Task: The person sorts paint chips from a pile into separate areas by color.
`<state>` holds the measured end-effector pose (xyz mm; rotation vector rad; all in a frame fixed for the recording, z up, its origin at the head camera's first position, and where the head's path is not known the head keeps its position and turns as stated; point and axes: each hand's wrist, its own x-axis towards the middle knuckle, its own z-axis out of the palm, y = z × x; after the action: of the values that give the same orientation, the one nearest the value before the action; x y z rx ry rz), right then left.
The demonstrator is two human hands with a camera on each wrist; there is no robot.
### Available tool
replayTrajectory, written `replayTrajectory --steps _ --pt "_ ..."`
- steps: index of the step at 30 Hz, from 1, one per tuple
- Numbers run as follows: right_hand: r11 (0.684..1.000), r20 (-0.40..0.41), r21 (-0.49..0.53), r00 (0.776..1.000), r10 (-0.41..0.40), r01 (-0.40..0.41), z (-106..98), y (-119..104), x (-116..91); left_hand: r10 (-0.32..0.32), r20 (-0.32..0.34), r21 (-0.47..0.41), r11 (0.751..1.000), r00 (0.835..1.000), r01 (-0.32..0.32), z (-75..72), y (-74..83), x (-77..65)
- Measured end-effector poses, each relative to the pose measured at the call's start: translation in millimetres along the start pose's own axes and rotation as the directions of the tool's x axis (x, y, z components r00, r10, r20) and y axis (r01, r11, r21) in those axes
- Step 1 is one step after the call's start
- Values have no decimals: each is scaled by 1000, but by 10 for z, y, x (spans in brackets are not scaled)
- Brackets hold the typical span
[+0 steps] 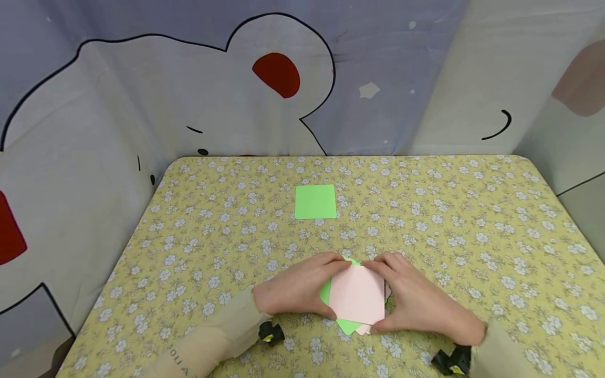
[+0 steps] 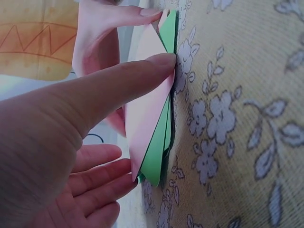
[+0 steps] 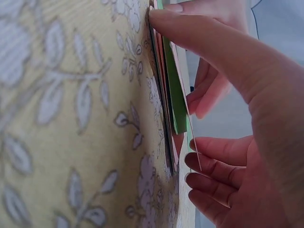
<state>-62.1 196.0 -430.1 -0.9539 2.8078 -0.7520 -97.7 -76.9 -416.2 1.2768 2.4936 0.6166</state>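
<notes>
A loose stack of square paper cards lies on the table in the head view, with a pale pink card (image 1: pixel 357 294) on top. Green cards (image 1: pixel 347 326) jut out at an angle beneath it. My left hand (image 1: pixel 302 286) grips the stack's left side, thumb at the near corner and fingers at the far edge. On the opposite side, my right hand (image 1: pixel 420 300) grips it the same way. From the right wrist, the layers fan slightly apart, with a green card (image 3: pixel 178 90) below the raised pink one (image 3: pixel 194 137). The lowest layers are partly hidden.
A single green square card (image 1: pixel 315 201) lies flat farther back on the table. The yellow floral tablecloth (image 1: pixel 227 226) covers the tabletop. A printed curtain (image 1: pixel 378 121) hangs along the table's far edge and left side.
</notes>
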Motion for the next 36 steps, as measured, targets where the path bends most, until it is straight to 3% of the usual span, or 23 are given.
replayTrajectory --steps 10,21,26,36 --pt "999 1 5 999 34 -34 -7 3 5 5 -15 -9 1000 1000 -5 -3 3 11" --pt "999 -16 26 999 33 -32 -34 30 14 -48 -10 -44 998 999 47 -54 -7 25" --pt "999 -31 28 999 25 -24 -39 51 23 -38 -24 -57 998 999 36 -74 -27 42" --pt "999 -52 36 998 37 -35 -64 95 49 -48 -33 -17 999 998 47 -125 -39 106"
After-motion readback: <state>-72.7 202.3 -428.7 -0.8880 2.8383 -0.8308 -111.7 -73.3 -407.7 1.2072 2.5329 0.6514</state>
